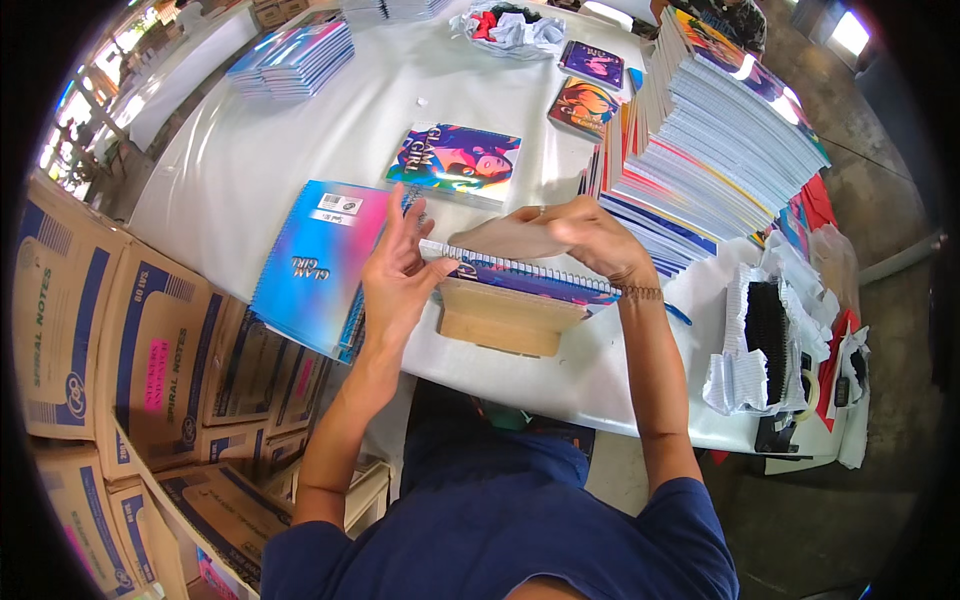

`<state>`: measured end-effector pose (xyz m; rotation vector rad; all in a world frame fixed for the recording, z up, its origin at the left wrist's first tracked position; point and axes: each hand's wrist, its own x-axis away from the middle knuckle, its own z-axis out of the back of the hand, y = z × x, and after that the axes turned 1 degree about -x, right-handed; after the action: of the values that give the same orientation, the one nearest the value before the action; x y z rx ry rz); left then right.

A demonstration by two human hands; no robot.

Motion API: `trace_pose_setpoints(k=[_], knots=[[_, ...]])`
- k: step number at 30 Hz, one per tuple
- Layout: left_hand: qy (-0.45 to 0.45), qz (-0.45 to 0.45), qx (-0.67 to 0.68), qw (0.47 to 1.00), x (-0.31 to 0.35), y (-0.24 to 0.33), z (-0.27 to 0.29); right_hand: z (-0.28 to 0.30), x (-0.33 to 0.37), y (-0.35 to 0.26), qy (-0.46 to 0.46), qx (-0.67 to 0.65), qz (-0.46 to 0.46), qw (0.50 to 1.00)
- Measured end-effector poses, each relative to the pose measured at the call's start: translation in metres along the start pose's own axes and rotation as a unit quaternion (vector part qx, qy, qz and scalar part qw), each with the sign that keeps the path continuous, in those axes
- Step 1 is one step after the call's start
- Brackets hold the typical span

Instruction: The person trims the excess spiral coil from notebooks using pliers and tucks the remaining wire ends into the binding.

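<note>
A spiral notebook (pixel 540 282) with a purple patterned cover stands on edge in front of me, its coil running along the top edge. My left hand (pixel 397 255) grips its left end with the thumb, while the other fingers point upward. Over the far side of the coil is my right hand (pixel 595 235), its fingers smeared by motion. Loose coil (pixel 642 293) sticks out past the notebook's right end, by my right wrist. Below the notebook sits a tan board or block (pixel 500 325). Blue and pink spiral notebooks (pixel 315 265) lie left of my left hand.
Beyond my hands lies a colorful notebook (pixel 455 163). A tall, leaning stack of notebooks (pixel 700 140) stands at right, near a wrapped bundle of black coils (pixel 768 340). Cardboard boxes (pixel 165 345) pile up at left. More notebooks (pixel 295 55) are stacked far left.
</note>
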<state>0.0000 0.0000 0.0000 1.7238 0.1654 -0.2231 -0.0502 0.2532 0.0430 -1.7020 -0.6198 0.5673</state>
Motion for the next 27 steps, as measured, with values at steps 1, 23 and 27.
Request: trace_pose_setpoints(k=[1,23,27], knots=[[0.003,0.005,0.001,1.0,0.001,0.001,0.0,-0.007,-0.005,-0.006,0.011,0.112,-0.023,0.993],[0.008,-0.134,-0.065,0.989,-0.035,0.121,-0.009,0.016,0.12,0.078,0.223,0.662,-0.051,0.714],[-0.153,-0.144,-0.201,0.957,0.003,0.115,-0.009,0.016,0.193,0.079,0.366,0.695,-0.179,0.592]])
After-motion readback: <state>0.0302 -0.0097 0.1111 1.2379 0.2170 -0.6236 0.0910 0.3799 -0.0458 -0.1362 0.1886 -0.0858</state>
